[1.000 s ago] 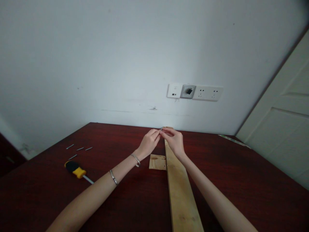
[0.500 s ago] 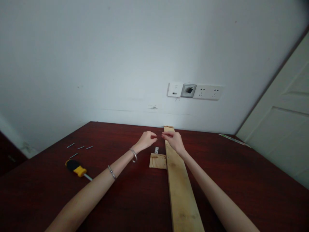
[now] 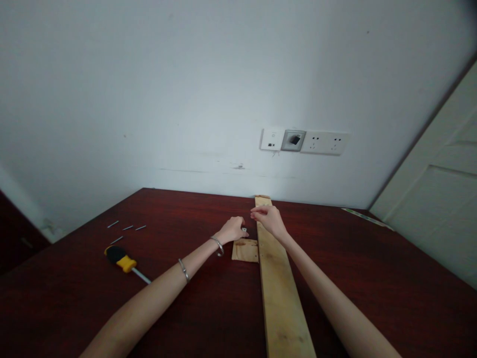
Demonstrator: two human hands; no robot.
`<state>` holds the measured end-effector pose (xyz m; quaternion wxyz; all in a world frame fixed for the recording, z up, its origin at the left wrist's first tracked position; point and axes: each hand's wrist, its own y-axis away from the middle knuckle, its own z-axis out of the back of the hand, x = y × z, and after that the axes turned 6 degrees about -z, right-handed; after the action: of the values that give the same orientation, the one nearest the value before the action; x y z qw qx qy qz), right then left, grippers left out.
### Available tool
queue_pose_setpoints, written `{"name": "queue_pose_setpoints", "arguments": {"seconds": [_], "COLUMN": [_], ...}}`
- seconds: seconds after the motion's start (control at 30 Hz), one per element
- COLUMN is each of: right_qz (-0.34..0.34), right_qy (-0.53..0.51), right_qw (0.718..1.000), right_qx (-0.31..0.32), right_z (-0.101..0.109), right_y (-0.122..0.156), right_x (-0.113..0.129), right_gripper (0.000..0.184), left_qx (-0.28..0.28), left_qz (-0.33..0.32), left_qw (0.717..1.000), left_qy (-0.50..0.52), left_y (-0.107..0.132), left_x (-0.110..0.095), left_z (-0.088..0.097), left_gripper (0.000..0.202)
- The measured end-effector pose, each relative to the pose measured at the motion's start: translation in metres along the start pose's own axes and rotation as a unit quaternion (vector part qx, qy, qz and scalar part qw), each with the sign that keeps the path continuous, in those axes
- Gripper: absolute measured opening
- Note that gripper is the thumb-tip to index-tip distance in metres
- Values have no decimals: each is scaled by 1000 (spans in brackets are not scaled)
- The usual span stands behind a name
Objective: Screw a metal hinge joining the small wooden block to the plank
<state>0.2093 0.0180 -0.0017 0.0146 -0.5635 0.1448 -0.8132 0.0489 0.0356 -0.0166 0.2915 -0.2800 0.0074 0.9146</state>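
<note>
My left hand (image 3: 231, 229) reaches over the small metal plate with holes (image 3: 244, 229), thumb and fingers closed on its sides, so only a bit of it shows. Just in front lies a short wooden block (image 3: 245, 250), its right end against a long wooden board (image 3: 281, 288). My right hand (image 3: 270, 219) hovers over the far part of that board, thumb and fingertips pinched together; whatever is between them is too small to make out.
A yellow and black screwdriver (image 3: 121, 258) lies at the left on the dark red table (image 3: 194, 308). Several screws (image 3: 127, 227) are scattered beyond it. A patterned strip (image 3: 367, 218) lies at the far right edge. The wall with sockets (image 3: 324, 142) rises behind the table.
My left hand has come down toward me and slightly right, away from the right hand, and taken hold of the metal plate. My right hand keeps its pinch in nearly the same place.
</note>
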Motion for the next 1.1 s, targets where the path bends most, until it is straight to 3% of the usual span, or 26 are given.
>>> {"name": "queue_pose_setpoints", "arguments": {"seconds": [0.43, 0.6, 0.77, 0.87, 0.97, 1.1], "right_qz": [1, 7, 42, 84, 146, 212], "right_qy": [7, 12, 29, 46, 97, 215], "right_qw": [1000, 999, 997, 991, 977, 949], "right_qx": [21, 29, 60, 91, 118, 88], "right_z": [5, 8, 16, 21, 23, 21], "right_y": [-3, -6, -5, 0, 6, 16], "right_x": [3, 0, 7, 17, 28, 40], "right_gripper": [19, 17, 24, 36, 50, 58], "left_qx": [15, -26, -83, -115, -162, -179], "left_qz": [52, 37, 3, -20, -27, -15], "left_qw": [998, 998, 988, 957, 893, 867], "left_qy": [-10, 44, 127, 265, 418, 465], "left_y": [0, -5, -13, -11, -6, -1], "left_x": [-4, -4, -10, -16, -23, -32], "left_z": [-6, -4, 10, 23, 35, 44], "left_gripper": [23, 5, 13, 14, 11, 9]}}
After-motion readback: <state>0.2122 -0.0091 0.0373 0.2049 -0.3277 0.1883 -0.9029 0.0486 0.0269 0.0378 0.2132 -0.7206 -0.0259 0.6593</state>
